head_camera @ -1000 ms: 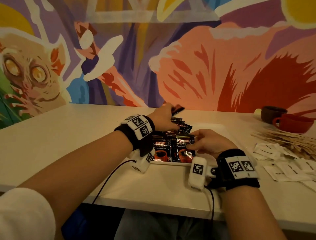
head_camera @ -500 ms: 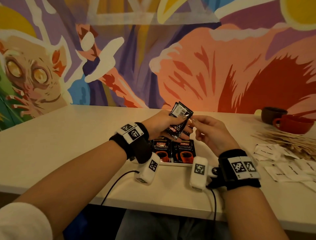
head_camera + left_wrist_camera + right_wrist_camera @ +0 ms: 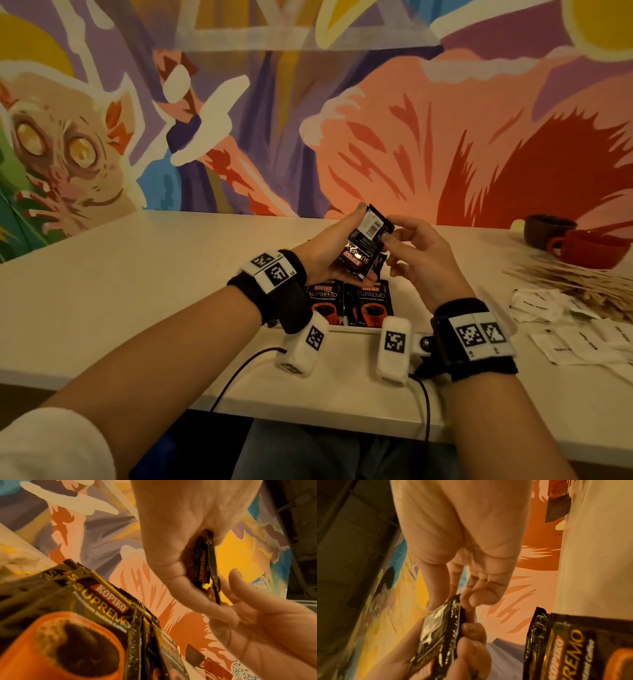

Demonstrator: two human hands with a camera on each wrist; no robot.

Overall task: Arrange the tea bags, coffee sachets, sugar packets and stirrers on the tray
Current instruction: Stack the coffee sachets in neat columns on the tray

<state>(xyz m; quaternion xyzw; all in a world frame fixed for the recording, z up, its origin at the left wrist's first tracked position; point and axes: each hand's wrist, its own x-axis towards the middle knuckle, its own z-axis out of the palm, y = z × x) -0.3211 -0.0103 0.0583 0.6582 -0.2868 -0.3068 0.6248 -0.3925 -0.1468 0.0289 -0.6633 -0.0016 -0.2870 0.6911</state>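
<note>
Head view: gripping a bunch of coffee sachets (image 3: 359,250) in the left hand (image 3: 329,253) above the tray (image 3: 346,328); pinching their top corner with the right hand (image 3: 421,260). Lying in the tray at 6 o'clock, two more sachets (image 3: 349,303).

Sachets on tray (image 3: 368,301): "KOPIKO" in a red box, "SUPREMO", "Premium Instant Coffee" below.
Held sachet (image 3: 359,251): "KOPIKO", "SUPREMO" upside down; barcode, digits unreadable.
Wristbands (image 3: 474,334): square black-and-white code markers.
White packets (image 3: 579,342): print too small to read.
</note>
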